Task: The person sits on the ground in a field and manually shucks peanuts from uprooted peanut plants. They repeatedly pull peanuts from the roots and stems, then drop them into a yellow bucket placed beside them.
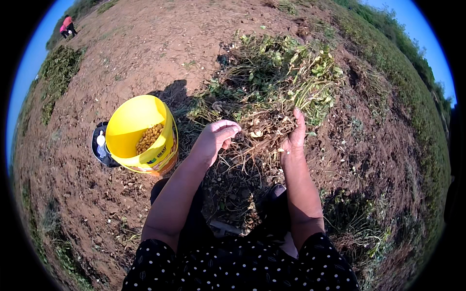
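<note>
My right hand (pixel 295 136) grips a bunch of uprooted peanut plants (pixel 315 80) near the base of the stems, thumb up along its right side. Its other fingers are partly hidden. Tangled brown roots (pixel 267 136) hang between my two hands. At the left edge of these roots is my left hand (pixel 220 136), its fingers curled and thumb pressed in. Whether a pod sits inside them is hidden. Left of my left forearm stands a yellow bucket (pixel 123 120), partly filled with peanut pods (pixel 149 139).
A heap of leafy peanut plants (pixel 262 62) lies on the soil ahead. Behind the bucket's left side is a dark container (pixel 105 156) with a white-topped bottle (pixel 101 139). More pulled plants (pixel 356 225) lie at lower right. Far off at upper left, people (pixel 67 26) bend over.
</note>
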### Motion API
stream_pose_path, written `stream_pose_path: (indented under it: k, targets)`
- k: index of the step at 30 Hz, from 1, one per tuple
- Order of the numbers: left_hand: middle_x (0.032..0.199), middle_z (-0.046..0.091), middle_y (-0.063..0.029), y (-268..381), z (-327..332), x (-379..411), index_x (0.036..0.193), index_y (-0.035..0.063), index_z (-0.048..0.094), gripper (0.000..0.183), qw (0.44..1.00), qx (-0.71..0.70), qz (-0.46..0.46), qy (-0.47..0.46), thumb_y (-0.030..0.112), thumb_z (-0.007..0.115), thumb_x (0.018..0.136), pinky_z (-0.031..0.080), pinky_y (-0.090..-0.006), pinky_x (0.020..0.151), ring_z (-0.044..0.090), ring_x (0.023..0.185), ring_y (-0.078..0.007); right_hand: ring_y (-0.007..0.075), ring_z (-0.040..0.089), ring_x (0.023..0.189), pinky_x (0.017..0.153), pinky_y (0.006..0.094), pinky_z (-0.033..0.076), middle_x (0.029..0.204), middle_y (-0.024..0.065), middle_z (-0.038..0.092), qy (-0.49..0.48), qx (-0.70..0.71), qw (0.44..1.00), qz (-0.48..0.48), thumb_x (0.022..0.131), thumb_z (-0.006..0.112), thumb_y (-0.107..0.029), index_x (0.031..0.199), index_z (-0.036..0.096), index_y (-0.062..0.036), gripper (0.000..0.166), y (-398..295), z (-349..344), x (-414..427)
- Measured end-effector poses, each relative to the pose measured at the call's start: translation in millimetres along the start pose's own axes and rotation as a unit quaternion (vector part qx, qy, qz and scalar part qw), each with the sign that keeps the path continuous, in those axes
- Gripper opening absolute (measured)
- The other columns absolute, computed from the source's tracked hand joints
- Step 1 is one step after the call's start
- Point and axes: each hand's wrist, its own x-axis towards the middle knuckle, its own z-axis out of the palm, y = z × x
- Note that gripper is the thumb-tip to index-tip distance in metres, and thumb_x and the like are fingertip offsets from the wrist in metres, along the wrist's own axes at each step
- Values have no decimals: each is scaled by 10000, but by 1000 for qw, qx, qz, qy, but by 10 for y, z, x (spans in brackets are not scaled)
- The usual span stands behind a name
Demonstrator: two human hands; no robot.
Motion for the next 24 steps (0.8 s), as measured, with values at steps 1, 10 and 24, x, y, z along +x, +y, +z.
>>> stream_pose_path:
  k: [1,10,24]
  targets:
    - [819,576,23,-54,48,-20,1030,38,599,205,999,49,-5,-15,170,607,874,362,-186,586,438,641,-35,287,584,963,867,417,494,1063,118,606,7,-4,1000,1,697,718,-321,1148,527,-74,549,24,-5,-8]
    - [884,540,27,-241,116,73,1191,16,515,323,970,216,12,-112,84,607,890,442,-206,720,501,808,-48,334,540,1050,894,472,480,1214,179,516,-10,-4,997,79,684,721,-313,1268,434,-55,700,147,-46,11]
    - [844,522,41,-94,192,-89,1076,47,575,348,967,220,-47,-120,355,574,917,395,-209,632,434,708,-40,335,605,937,852,485,500,1037,159,629,-118,98,980,130,757,677,-355,1146,543,-35,521,42,49,-213]
